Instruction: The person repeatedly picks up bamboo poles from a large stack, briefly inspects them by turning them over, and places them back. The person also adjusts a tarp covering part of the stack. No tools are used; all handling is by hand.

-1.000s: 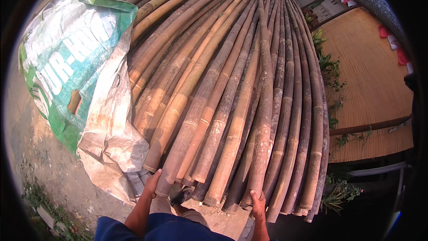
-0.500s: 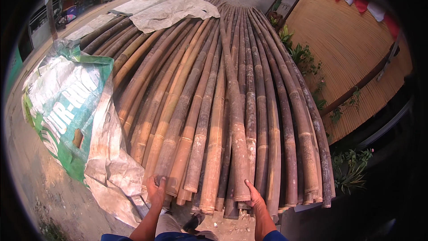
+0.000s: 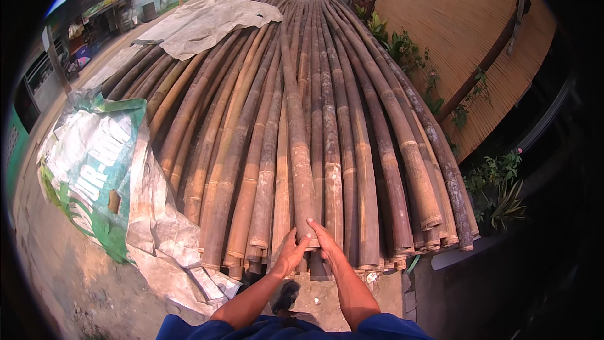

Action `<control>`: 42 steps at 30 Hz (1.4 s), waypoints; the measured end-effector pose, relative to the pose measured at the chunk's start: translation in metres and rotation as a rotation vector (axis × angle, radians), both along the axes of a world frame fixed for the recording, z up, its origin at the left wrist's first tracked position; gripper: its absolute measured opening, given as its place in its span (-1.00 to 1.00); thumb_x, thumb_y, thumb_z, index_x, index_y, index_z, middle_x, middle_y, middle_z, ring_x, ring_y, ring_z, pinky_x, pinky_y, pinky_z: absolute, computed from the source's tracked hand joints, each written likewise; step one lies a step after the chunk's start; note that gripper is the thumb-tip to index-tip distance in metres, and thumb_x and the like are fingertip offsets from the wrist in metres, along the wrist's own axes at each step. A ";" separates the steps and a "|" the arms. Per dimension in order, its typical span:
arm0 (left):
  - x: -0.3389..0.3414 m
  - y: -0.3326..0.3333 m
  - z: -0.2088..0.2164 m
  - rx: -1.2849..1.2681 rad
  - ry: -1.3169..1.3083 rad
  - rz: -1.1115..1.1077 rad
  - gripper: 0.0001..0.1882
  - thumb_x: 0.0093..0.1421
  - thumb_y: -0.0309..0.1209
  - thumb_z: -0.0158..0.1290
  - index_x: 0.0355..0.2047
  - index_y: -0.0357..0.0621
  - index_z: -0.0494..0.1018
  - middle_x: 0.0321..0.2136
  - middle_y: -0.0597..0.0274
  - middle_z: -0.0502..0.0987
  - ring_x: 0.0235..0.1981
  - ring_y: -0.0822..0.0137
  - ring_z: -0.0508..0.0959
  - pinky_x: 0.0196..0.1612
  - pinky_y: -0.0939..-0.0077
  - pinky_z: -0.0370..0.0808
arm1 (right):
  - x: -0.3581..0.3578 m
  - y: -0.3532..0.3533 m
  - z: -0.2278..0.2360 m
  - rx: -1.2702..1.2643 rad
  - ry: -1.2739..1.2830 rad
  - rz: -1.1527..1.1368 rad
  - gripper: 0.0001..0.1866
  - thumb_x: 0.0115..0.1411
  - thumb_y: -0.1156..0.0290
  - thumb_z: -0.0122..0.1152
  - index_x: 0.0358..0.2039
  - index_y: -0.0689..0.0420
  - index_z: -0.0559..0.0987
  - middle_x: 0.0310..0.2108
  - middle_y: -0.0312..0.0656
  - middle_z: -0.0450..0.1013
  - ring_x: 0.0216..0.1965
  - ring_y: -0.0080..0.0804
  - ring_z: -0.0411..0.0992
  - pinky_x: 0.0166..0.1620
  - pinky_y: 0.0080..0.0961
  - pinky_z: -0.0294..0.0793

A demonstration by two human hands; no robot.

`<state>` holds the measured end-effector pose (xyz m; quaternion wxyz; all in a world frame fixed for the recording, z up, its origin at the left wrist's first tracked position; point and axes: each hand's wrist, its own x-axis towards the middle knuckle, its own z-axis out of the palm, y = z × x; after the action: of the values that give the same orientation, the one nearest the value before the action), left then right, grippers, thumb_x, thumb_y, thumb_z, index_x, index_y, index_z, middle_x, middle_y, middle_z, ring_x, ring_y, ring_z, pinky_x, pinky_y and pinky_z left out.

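Dusty yard: left hand [image 3: 290,253] and right hand [image 3: 325,239] grip closed round one knobbly bamboo pole [image 3: 301,151].

To my left a crumpled green-and-white printed plastic tarp [image 3: 94,170] drapes over the pile's edge. A grey sheet [image 3: 207,22] lies at its far left corner. Right stands a woven bamboo-mat wall [image 3: 465,31], leafy green plants [image 3: 497,182] along it.
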<state>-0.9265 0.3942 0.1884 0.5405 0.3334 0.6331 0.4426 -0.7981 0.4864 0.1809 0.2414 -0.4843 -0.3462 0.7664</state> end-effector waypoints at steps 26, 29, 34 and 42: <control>-0.103 -0.032 0.012 -0.083 -0.030 0.000 -0.07 0.28 0.23 -0.01 0.30 -0.41 0.23 0.19 -0.21 0.41 0.23 0.03 0.42 0.27 0.32 0.28 | -0.080 -0.128 0.028 0.362 -0.372 0.044 -0.11 0.18 -0.16 0.28 0.22 0.41 0.38 0.03 0.17 0.51 0.05 -0.11 0.50 0.11 -0.32 0.44; -0.084 -0.047 0.027 -0.083 -0.247 -0.032 -0.03 0.25 0.26 0.02 0.34 -0.38 0.17 0.25 -0.19 0.34 0.30 0.03 0.33 0.33 0.25 0.20 | -0.050 -0.170 0.049 0.250 -0.417 0.009 -0.14 0.19 -0.13 0.29 0.21 0.40 0.40 -0.01 0.16 0.52 0.00 -0.17 0.52 0.07 -0.34 0.46; -0.041 -0.070 0.018 -0.147 -0.401 -0.083 0.07 0.19 0.32 0.04 0.44 -0.19 0.01 0.41 -0.09 0.08 0.42 -0.06 0.08 0.37 -0.21 0.02 | 0.036 -0.271 0.071 0.102 -0.271 -0.063 -0.17 0.24 -0.07 0.27 0.27 0.38 0.35 0.08 0.09 0.48 0.07 -0.21 0.46 0.13 -0.35 0.42; 0.037 -0.105 -0.001 -0.083 -0.834 -0.115 0.17 0.06 0.43 0.09 0.44 -0.13 0.02 0.40 -0.03 0.14 0.39 0.02 0.17 0.40 -0.08 0.06 | 0.176 -0.468 0.133 -0.129 -0.255 -0.133 -0.21 0.27 0.03 0.27 0.29 0.37 0.32 0.13 0.07 0.44 0.14 -0.24 0.42 0.19 -0.35 0.38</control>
<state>-0.8900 0.2894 0.1876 0.7871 0.1387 0.3579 0.4829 -0.6218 0.0183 0.3139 0.2143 -0.6142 -0.2914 0.7014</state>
